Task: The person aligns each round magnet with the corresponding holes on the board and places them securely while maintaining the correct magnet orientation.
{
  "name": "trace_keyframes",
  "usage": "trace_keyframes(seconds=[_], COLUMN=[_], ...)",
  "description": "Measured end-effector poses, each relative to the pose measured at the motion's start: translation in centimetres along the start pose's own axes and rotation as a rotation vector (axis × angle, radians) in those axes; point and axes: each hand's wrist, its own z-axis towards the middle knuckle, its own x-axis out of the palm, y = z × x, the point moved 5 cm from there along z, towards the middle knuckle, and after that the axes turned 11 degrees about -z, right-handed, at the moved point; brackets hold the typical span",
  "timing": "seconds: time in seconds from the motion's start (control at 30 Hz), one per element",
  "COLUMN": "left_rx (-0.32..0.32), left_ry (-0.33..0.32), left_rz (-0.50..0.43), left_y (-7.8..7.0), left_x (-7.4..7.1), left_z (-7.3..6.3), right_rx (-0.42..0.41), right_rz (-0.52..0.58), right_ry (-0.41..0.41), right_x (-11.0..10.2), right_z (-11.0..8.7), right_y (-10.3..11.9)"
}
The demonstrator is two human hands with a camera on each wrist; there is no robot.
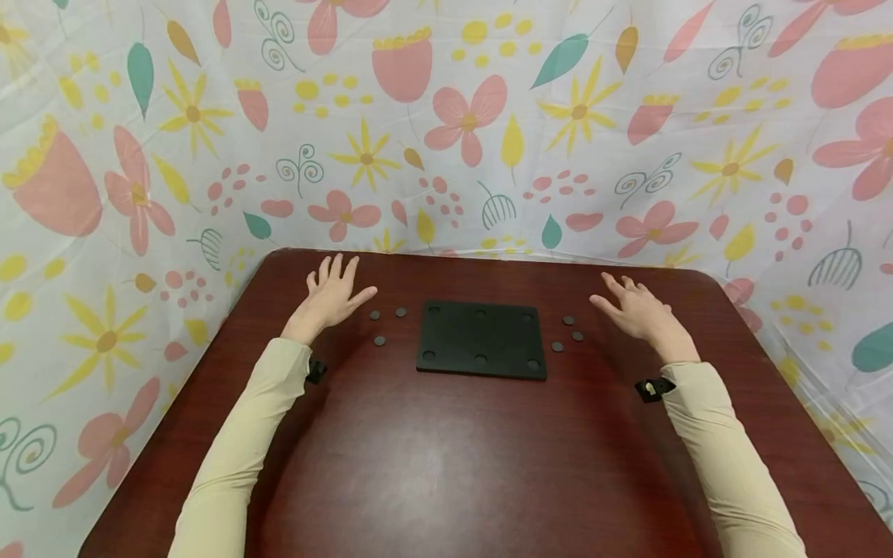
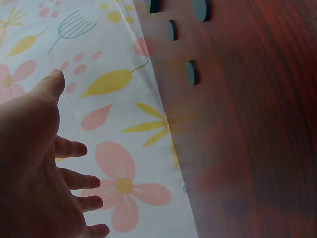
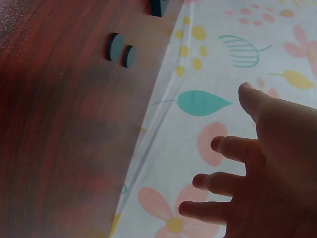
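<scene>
A flat black rectangular board (image 1: 481, 333) lies on the table, with round recesses along its long edges, several in all. Three small dark discs (image 1: 380, 341) lie left of it, and three more dark discs (image 1: 557, 347) lie to its right. My left hand (image 1: 326, 301) is held above the table, left of the left discs, fingers spread and holding nothing. On the other side my right hand (image 1: 638, 310) hovers right of the right discs, its fingers extended and nothing in them. Both wrist views show the hands apart from the discs (image 2: 192, 73).
The reddish-brown wooden table (image 1: 432, 465) has rounded far corners. Right behind it hangs a white floral-print cloth (image 1: 446, 139), which also runs along the left and right sides. Each wrist carries a small black camera mount (image 1: 654, 389).
</scene>
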Motion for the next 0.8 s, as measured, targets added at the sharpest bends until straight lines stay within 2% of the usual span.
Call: trace_keyframes(seconds=[0.23,0.47,0.6,0.7,0.8], left_rx=[0.046,0.138,0.144,0.144,0.115], left_ry=[0.007,0.006,0.006,-0.019,-0.029], left_rz=[-0.057,-0.173,-0.243,-0.281,-0.349], left_y=[-0.9,-2.8,-3.5,-3.8,-4.1], left_x=[1.2,2.6,3.5,4.2,5.0], left_z=[-0.2,0.0,0.4,0.6,0.8], right_rx=[0.001,-0.034,-0.037,-0.050,-0.061], right_rz=[0.003,0.019,0.043,0.069,0.109], right_ry=[0.029,-0.059,-0.091,-0.103,-0.110], right_x=[0.6,0.7,0.8,1.1,1.5], right_z=[0.1,0.5,0.8,0.9,1.1], right_y=[0.2,0.3,0.4,0.5,0.5])
